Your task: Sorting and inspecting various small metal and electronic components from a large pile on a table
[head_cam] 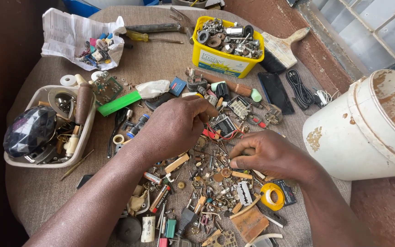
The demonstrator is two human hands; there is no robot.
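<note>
1. The right hand (270, 155) is pinching thumb and forefinger nearly shut over the small metal bits (211, 178); whether it is holding one, I cannot tell.
2. The left hand (177, 126) is curling over red wires (215, 135); its grip is hidden.
3. Beyond both hands, the yellow tub (227, 59) is already holding nuts; much litter is lying unsorted beneath them.

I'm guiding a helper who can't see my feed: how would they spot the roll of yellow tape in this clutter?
Start at the big white bucket lying on its side at the table's right edge. Below it, just under the right hand, lies the roll of yellow tape at the near-right fringe of the pile of small parts. It is the only bright yellow ring there, beside a razor blade.
</note>
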